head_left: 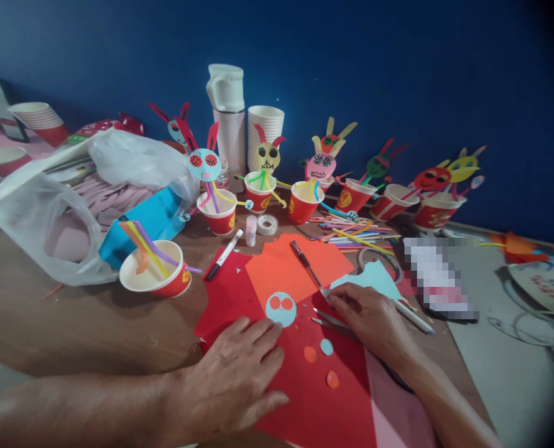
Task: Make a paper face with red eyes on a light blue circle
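Observation:
My left hand point(242, 373) lies with its fingers stretched out over red paper point(323, 410), the fingertips at the lower edge of a light-blue paper disc point(281, 316) bearing two red-orange ovals. My right hand point(370, 314) is closed, its thumb and fingers pinching the near end of a black pen point(308, 264) that lies across orange paper point(277, 267). Scissors point(327, 320) rest under this hand, blades pointing left. Small orange discs point(309, 354) and a small blue disc point(326, 347) lie loose on the red sheet.
Paper cups with puppet faces point(217, 211) line the back, before a white flask point(230, 137). A cup with coloured strips point(132, 280) and a plastic bag point(29, 218) stand left. A marker point(225, 252), tape roll point(267, 224) and colourful sticks point(355, 231) lie beyond the paper.

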Available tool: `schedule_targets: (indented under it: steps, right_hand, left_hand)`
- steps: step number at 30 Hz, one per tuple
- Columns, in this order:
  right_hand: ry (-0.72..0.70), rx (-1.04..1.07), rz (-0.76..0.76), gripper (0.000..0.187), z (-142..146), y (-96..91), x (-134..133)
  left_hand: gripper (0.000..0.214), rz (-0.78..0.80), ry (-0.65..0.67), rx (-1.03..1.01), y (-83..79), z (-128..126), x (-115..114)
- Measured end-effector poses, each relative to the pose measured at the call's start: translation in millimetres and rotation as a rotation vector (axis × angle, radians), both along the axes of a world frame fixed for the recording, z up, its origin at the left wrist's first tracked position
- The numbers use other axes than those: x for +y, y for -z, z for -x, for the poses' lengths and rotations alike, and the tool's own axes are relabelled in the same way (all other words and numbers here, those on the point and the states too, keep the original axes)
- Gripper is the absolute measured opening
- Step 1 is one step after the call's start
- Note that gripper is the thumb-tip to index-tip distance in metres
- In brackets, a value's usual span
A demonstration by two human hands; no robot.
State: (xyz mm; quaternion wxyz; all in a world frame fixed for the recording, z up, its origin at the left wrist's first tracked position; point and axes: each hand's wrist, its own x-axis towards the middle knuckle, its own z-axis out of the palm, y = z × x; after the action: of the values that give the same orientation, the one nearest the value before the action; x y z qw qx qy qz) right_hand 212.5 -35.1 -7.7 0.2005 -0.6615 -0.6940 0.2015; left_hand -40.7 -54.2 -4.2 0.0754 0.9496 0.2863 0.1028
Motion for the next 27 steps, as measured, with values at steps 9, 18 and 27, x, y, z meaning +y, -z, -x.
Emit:
schedule_targets:
  steps: [9, 18, 27]
  right_hand:
    - [0.027, -0.029, -0.007, 0.025, -2.6, 0.8, 1.2]
    - [0.042, -0.043, -0.049, 0.022, -1.0, 11.0, 5.2]
    - [0.059, -0.243, -0.199, 0.02, 9.9, 19.3, 14.3]
  left_hand:
    - [0.036, 0.001, 0.04, 0.036, 3.2, -1.0, 3.0]
    - [0.036, -0.012, 0.058, 0.045, 3.2, -2.7, 3.9]
    - [0.034, -0.053, 0.048, 0.024, 6.1, -3.0, 2.6]
